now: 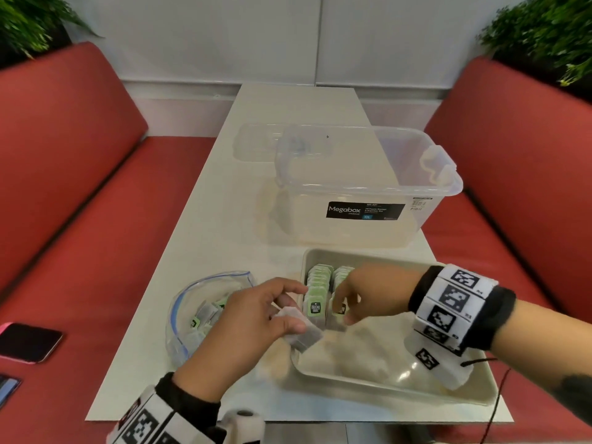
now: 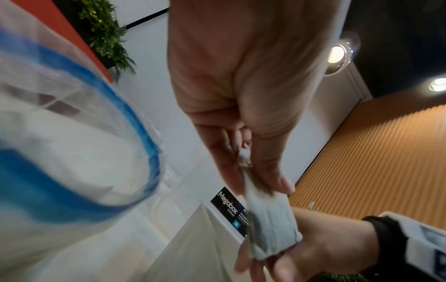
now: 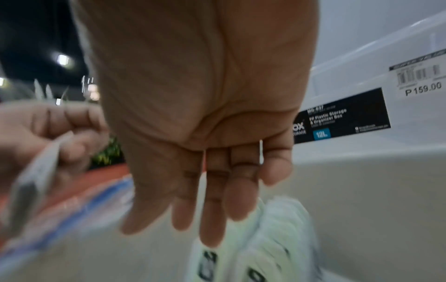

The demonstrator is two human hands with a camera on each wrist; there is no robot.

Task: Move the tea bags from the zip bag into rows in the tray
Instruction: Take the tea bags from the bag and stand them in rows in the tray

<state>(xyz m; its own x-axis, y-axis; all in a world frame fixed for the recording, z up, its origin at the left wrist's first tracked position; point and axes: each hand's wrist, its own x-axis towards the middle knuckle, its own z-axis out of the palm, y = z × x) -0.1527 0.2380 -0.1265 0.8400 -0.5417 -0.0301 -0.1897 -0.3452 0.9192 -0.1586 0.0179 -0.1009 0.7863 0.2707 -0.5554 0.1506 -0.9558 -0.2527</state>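
Note:
A clear zip bag (image 1: 198,315) with a blue seal lies open on the white table, several tea bags still inside. To its right stands the beige tray (image 1: 384,384), holding two rows of green-tagged tea bags (image 1: 317,290) at its far left corner. My left hand (image 1: 288,310) pinches one tea bag (image 1: 302,333) just left of the tray's rim; the left wrist view shows this tea bag (image 2: 270,225) hanging from thumb and fingers. My right hand (image 1: 344,310) reaches into the tray, and its straight fingers (image 3: 212,219) touch the front of the right row (image 3: 272,238).
A clear Megabox storage box (image 1: 368,193) stands right behind the tray, with its lid (image 1: 256,142) farther back. Red benches flank the table; a phone (image 1: 28,341) lies on the left one. The near half of the tray floor (image 1: 368,357) is bare.

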